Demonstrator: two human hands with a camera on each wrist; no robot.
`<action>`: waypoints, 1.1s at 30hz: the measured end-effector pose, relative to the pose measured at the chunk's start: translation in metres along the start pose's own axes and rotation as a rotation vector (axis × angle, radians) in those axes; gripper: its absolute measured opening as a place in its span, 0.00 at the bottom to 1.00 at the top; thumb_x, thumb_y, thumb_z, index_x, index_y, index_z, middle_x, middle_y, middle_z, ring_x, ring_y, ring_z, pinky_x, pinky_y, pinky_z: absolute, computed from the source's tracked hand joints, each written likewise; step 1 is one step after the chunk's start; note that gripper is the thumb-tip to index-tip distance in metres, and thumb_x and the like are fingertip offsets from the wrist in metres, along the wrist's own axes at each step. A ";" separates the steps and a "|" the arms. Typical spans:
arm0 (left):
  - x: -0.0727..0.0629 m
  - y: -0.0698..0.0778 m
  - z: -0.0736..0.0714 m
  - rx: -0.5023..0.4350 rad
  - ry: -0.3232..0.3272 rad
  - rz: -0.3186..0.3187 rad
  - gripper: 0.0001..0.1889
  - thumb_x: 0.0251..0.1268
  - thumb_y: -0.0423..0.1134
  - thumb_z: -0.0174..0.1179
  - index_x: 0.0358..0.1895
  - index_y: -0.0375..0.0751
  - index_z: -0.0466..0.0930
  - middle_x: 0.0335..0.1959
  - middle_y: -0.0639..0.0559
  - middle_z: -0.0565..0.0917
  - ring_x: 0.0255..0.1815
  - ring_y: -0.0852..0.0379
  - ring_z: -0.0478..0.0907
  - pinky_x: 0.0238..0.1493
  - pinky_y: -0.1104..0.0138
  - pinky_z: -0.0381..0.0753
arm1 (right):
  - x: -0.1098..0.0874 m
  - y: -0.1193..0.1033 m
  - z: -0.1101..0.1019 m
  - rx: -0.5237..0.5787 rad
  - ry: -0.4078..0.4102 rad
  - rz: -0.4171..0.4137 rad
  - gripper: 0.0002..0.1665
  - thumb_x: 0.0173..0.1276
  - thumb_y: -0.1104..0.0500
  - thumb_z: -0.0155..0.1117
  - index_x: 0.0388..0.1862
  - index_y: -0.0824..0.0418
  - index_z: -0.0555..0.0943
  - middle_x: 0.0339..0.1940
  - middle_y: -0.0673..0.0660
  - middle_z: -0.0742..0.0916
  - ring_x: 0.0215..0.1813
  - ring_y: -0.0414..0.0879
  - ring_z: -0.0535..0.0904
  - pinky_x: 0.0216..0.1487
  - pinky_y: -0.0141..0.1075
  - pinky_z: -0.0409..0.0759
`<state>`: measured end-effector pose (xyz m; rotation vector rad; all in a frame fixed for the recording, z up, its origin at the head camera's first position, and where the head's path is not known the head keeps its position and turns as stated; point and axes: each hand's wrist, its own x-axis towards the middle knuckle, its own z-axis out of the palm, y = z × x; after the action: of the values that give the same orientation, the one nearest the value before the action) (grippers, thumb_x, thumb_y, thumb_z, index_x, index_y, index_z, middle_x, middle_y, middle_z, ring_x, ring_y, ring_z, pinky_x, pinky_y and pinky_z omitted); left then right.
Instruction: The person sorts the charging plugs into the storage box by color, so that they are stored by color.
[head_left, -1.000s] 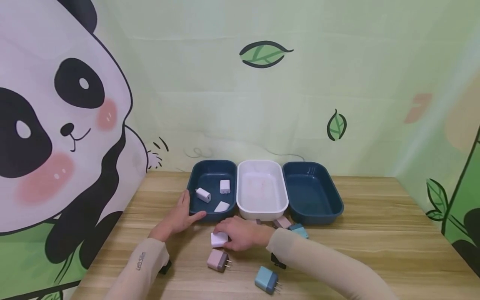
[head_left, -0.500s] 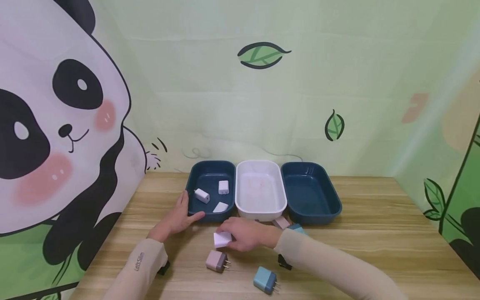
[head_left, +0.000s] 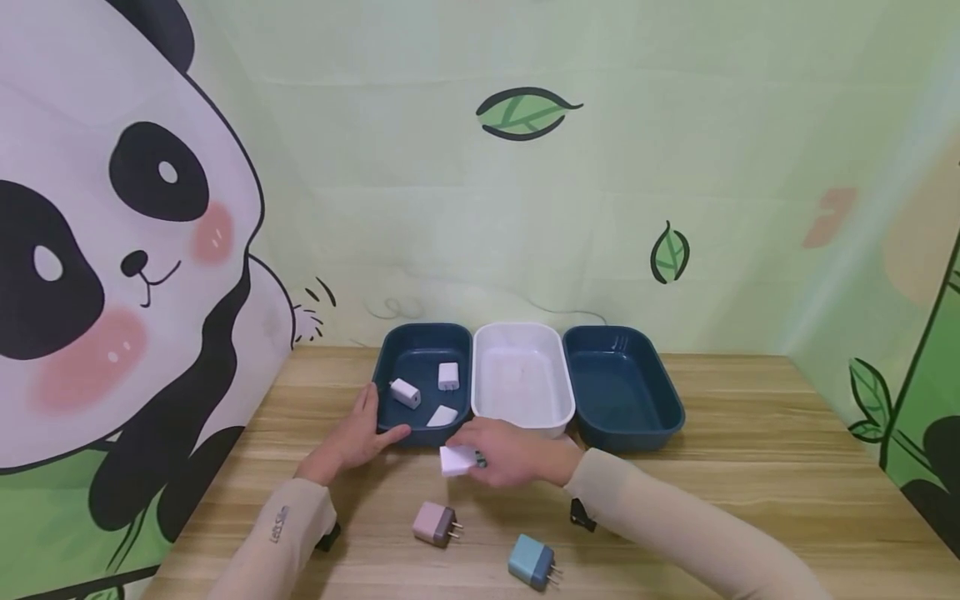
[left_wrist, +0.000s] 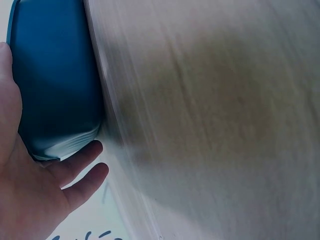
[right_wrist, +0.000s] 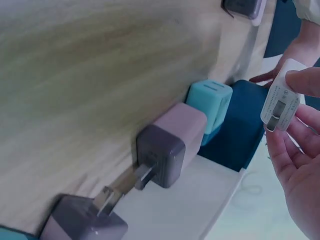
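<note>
My right hand [head_left: 504,452] pinches a white plug-in charger [head_left: 456,460] between thumb and fingers, just in front of the left blue tray. In the right wrist view the printed, pronged face of this charger [right_wrist: 281,100] shows. My left hand [head_left: 352,437] lies at the near left corner of the left blue tray [head_left: 378,367], fingers along its side and thumb at its front. Left wrist view: two fingers extend straight past the blue tray [left_wrist: 55,75]. Inside that tray lie white chargers [head_left: 406,393], three in all.
To the right stand a white tray [head_left: 522,421] and another blue tray [head_left: 626,375]. On the wooden table [head_left: 360,533] nearer me lie a pink charger [head_left: 435,523] and a teal charger [head_left: 532,561]. The right wrist view also shows a pink charger [right_wrist: 172,137] and a teal charger [right_wrist: 210,102] beside the trays.
My right hand has moved right and slightly away from me with the white charger, which has turned so that its prongs show. The left hand stays at the tray.
</note>
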<state>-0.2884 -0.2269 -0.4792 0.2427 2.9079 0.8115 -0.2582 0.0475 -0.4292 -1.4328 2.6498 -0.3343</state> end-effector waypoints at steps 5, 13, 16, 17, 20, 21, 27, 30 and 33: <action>0.000 -0.001 0.001 0.009 0.005 0.004 0.58 0.60 0.63 0.57 0.72 0.26 0.30 0.73 0.29 0.37 0.72 0.34 0.45 0.67 0.46 0.51 | -0.001 0.003 -0.004 0.015 0.012 0.041 0.24 0.66 0.55 0.62 0.61 0.57 0.75 0.57 0.51 0.79 0.54 0.41 0.73 0.57 0.34 0.73; 0.001 -0.001 0.003 0.011 0.013 0.014 0.57 0.60 0.62 0.57 0.72 0.25 0.31 0.73 0.28 0.38 0.71 0.33 0.48 0.66 0.45 0.53 | 0.001 0.009 -0.014 0.012 0.049 0.068 0.23 0.65 0.56 0.63 0.60 0.57 0.76 0.57 0.52 0.80 0.54 0.42 0.73 0.58 0.34 0.72; 0.001 -0.001 0.002 0.013 0.010 0.001 0.57 0.60 0.63 0.57 0.72 0.26 0.31 0.73 0.29 0.38 0.71 0.33 0.47 0.67 0.45 0.53 | 0.002 0.011 -0.018 0.000 0.055 0.090 0.24 0.65 0.56 0.63 0.60 0.57 0.75 0.57 0.52 0.80 0.54 0.43 0.73 0.58 0.35 0.72; 0.001 -0.001 0.002 0.014 0.009 0.003 0.57 0.60 0.63 0.57 0.72 0.26 0.31 0.73 0.29 0.38 0.71 0.33 0.47 0.66 0.45 0.53 | 0.003 0.012 -0.019 -0.003 0.057 0.098 0.24 0.66 0.56 0.63 0.60 0.57 0.75 0.57 0.53 0.80 0.54 0.43 0.73 0.59 0.35 0.72; 0.000 0.000 0.001 0.010 0.010 0.000 0.57 0.60 0.63 0.57 0.72 0.26 0.31 0.73 0.29 0.38 0.71 0.33 0.47 0.66 0.45 0.53 | 0.005 0.015 -0.021 -0.010 0.062 0.115 0.25 0.66 0.55 0.63 0.61 0.57 0.75 0.58 0.53 0.79 0.56 0.44 0.72 0.60 0.36 0.71; 0.000 0.000 0.001 0.011 0.011 0.000 0.57 0.60 0.63 0.57 0.72 0.26 0.31 0.73 0.29 0.38 0.71 0.33 0.47 0.66 0.45 0.53 | 0.005 0.016 -0.022 -0.011 0.063 0.118 0.25 0.66 0.55 0.63 0.61 0.57 0.75 0.58 0.53 0.79 0.57 0.44 0.72 0.60 0.36 0.70; 0.000 0.001 0.000 0.009 0.007 -0.001 0.58 0.60 0.63 0.57 0.72 0.26 0.31 0.73 0.29 0.38 0.71 0.33 0.47 0.67 0.45 0.52 | 0.010 0.022 -0.025 -0.011 0.072 0.125 0.25 0.66 0.55 0.62 0.61 0.59 0.74 0.58 0.54 0.80 0.57 0.44 0.73 0.60 0.36 0.70; 0.000 0.000 -0.001 0.008 0.006 -0.004 0.58 0.60 0.63 0.57 0.72 0.26 0.31 0.73 0.29 0.38 0.71 0.33 0.47 0.67 0.45 0.52 | 0.013 0.025 -0.026 0.000 0.081 0.129 0.24 0.66 0.56 0.62 0.61 0.60 0.75 0.57 0.54 0.80 0.56 0.45 0.73 0.59 0.37 0.71; 0.000 0.001 0.000 0.010 0.007 -0.006 0.58 0.59 0.64 0.56 0.72 0.27 0.31 0.73 0.30 0.38 0.72 0.33 0.47 0.67 0.45 0.53 | 0.016 0.028 -0.027 0.003 0.089 0.136 0.24 0.65 0.56 0.62 0.60 0.60 0.75 0.56 0.54 0.80 0.54 0.45 0.73 0.58 0.36 0.72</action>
<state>-0.2881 -0.2267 -0.4786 0.2331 2.9182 0.7981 -0.2954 0.0525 -0.4098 -1.2565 2.7975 -0.3967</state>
